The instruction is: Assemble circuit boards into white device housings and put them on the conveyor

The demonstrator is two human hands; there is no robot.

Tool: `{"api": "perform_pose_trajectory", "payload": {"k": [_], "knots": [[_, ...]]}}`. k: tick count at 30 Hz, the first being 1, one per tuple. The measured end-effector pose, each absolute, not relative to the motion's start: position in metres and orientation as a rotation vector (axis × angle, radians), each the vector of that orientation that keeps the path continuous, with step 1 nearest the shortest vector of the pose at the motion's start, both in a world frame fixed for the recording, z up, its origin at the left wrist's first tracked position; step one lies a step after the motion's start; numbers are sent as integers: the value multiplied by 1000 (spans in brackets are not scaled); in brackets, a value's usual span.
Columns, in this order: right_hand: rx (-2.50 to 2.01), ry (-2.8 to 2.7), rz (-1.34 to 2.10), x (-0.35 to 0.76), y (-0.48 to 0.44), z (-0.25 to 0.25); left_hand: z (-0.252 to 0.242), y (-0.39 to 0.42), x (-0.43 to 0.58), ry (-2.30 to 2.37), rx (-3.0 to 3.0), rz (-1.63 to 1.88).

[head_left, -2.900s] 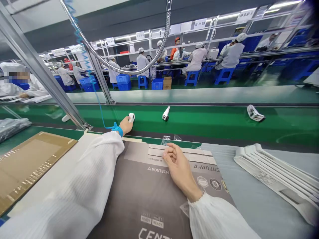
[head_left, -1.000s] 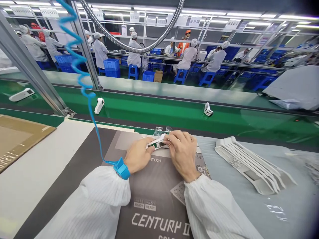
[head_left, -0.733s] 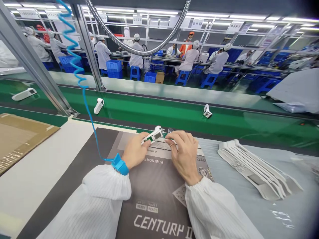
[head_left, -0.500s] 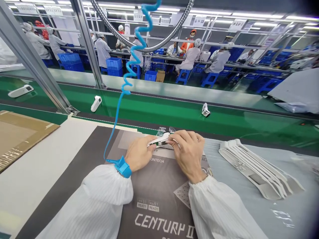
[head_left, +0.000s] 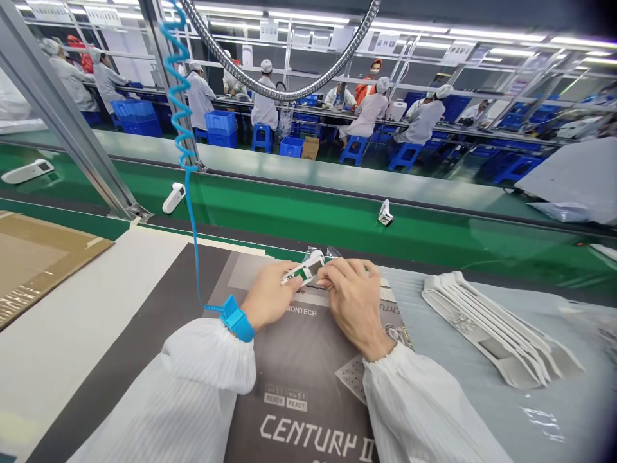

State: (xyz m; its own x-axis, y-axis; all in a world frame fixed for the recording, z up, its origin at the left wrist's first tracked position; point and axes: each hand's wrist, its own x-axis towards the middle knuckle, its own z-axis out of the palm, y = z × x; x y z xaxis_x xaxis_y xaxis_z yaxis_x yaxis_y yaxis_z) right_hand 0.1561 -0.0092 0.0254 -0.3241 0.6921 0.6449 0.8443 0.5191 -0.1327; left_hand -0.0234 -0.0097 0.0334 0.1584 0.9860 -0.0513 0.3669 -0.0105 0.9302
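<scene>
L hand (head_left: 267,303) & R hand (head_left: 355,303) were both just above the middle of a dark grey printed carton sheet (head_left: 299,392) reading MONTECH & CENTURY II, which lay flat on the counter (head_left: 91,334). Btwn them, over the sheet's far part, was a small oblong white plastic device (head_left: 304,270) w/ green showing in its face, tilted up toward its far end. Both grips were narrow & holding it: L fingers (head_left: 286,278) at its near end, R fingers (head_left: 330,273) on its other side. Just beyond the device, at the sheet's far edge, lay a crumpled transparent plastic bag (head_left: 318,253). A bright blue wrist strap (head_left: 236,319) sat on the L wrist above a white ribbed sleeve (head_left: 207,360), its coiled blue cord (head_left: 182,103) rising well past the sheet's far edge. R of the sheet sat a stack of long white moulded inserts (head_left: 491,328), on a pale grey sheet (head_left: 482,411). L of the sheet, past a white strip of counter, lay a flat brown cardboard sheet (head_left: 38,257). Beyond the sheet ran a green conveyor belt (head_left: 308,212) carrying white devices (head_left: 173,197) & a small white item (head_left: 385,212). Farther off, workers in white coats (head_left: 421,122) sat on blue stools (head_left: 405,156).
</scene>
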Motion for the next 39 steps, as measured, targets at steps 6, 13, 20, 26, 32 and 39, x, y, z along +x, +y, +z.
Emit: {"api": "perform_pose_trajectory", "payload": {"k": [6,13,20,26,32,39], "knots": [[-1573,-1984,-12,158,35,16,29,1,-35,1473,1260,1089],[-1835,-1973,-75,186,61,25,35,3,-42,1466,1138,1153],[-2176,-2151,-537,300,9,48,32,5,-44,1462,1106,1174],[-2201,-2246,-457,323,-13,61,32,4,-42,1405,1089,1188],[-1493,-2479,401,218,-2,83,38,2,-41,1384,1075,1171],[-1324,-2266,674,179,-1,62,38,0,-36,1396,1406,1159]]}}
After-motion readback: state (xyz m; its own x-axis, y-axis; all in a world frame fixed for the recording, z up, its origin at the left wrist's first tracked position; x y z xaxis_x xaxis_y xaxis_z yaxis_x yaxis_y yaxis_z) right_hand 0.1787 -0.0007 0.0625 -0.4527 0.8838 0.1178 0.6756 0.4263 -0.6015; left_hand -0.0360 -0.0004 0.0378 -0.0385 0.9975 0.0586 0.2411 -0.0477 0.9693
